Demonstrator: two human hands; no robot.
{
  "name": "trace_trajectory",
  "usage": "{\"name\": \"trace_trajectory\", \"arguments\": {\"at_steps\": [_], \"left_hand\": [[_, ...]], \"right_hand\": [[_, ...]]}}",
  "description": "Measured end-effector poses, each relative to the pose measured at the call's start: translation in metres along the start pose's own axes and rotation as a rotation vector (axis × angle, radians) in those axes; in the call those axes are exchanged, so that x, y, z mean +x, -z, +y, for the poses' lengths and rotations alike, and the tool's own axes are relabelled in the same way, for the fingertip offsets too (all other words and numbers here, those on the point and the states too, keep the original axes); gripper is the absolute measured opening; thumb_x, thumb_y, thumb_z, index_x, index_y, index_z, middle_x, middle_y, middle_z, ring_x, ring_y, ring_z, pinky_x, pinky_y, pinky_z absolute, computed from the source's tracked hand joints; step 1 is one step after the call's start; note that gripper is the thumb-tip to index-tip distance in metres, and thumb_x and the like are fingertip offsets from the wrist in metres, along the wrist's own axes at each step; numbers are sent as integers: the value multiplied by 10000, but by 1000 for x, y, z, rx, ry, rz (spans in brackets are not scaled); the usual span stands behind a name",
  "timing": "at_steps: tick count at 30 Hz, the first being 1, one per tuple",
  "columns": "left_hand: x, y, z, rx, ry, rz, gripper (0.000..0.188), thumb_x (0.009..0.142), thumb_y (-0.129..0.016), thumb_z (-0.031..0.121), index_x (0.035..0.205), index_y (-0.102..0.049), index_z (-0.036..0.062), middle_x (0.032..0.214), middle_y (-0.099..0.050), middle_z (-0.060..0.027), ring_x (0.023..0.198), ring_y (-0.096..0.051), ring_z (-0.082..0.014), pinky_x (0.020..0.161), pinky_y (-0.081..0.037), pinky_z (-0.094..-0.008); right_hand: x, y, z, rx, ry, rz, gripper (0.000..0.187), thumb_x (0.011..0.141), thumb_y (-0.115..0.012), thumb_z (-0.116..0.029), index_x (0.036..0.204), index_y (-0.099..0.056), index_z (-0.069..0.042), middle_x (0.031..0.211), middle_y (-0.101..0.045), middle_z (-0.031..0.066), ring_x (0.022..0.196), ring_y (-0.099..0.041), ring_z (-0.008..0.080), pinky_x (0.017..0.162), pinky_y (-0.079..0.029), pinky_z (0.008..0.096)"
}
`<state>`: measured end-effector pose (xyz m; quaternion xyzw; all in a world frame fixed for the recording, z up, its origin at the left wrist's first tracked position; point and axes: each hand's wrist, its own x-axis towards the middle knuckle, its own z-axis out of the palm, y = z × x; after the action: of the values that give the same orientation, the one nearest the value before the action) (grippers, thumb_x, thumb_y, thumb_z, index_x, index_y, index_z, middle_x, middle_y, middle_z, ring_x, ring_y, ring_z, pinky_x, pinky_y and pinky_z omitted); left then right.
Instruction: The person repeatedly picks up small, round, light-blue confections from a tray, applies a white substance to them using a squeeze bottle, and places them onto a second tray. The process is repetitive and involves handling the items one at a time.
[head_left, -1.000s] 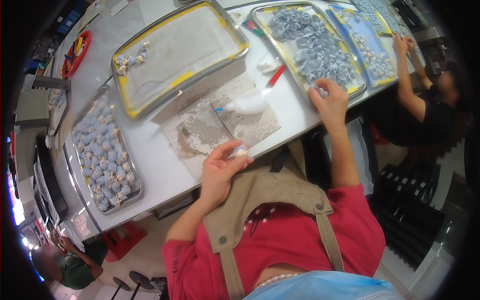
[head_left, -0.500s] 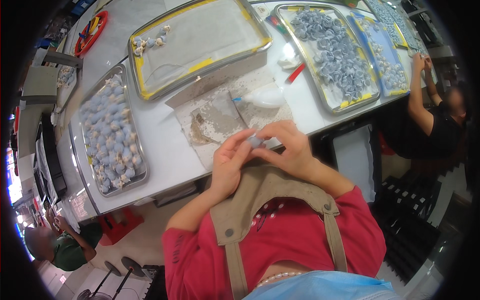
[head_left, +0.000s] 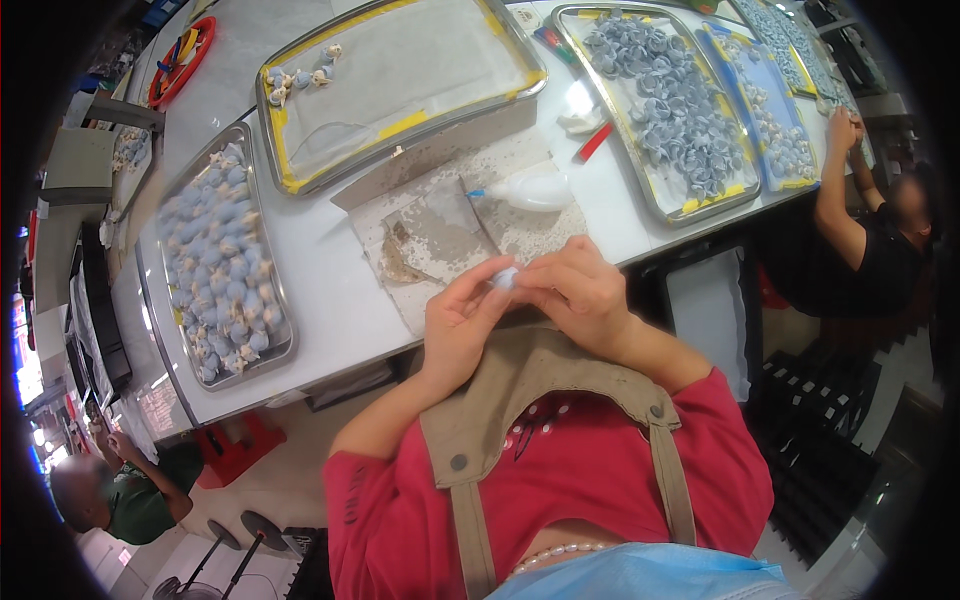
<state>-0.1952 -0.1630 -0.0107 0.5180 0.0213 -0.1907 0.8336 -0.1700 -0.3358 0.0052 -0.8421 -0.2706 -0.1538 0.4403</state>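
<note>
Close to my body, over the table's near edge, a small pale blue-grey piece [head_left: 504, 278] is pinched between my two hands. My left hand [head_left: 462, 315] is closed on its left side with thumb and forefinger. From the right, the fingertips of my right hand [head_left: 572, 290] press against it, closed as well. Fingers cover much of the piece, so its full shape is hidden. Just beyond lies a worn, stained board [head_left: 430, 235]. On it rests a white squeeze bottle [head_left: 535, 193] with a blue tip.
At left stands a metal tray [head_left: 290, 350] of blue-and-cream pieces. A paper-lined tray [head_left: 420, 70] holds several more. Curled grey-blue pieces [head_left: 660, 110] fill a tray at right, beside a blue tray [head_left: 790, 185]. A red-handled tool [head_left: 594, 143] lies nearby. Co-workers sit at both sides.
My right fingers have drawn in closer around the small piece, and it has turned slightly. The trays and bottle stay in place.
</note>
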Motion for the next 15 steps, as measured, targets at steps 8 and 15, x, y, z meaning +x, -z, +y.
{"name": "trace_trajectory", "arguments": {"at_steps": [8,15], "left_hand": [[1,1,2,86,-133,-11,293,907,-536,43,1188,-523,-40,1076,-608,-109,930,-590,-117,821,-476,-246],[-3,4,10,-17,-34,-98,358,850,-646,120,1153,-546,-43,1164,-578,-169,1067,-563,-215,910,-470,-335]], "right_hand": [[7,4,6,333,-178,-74,354,688,-749,-92,1020,-627,-77,910,-641,104,789,-607,238,740,-466,315],[17,18,4,548,-309,-400,468,730,-732,-111,1161,-567,-28,1027,-637,125,928,-628,238,803,-488,304]]}}
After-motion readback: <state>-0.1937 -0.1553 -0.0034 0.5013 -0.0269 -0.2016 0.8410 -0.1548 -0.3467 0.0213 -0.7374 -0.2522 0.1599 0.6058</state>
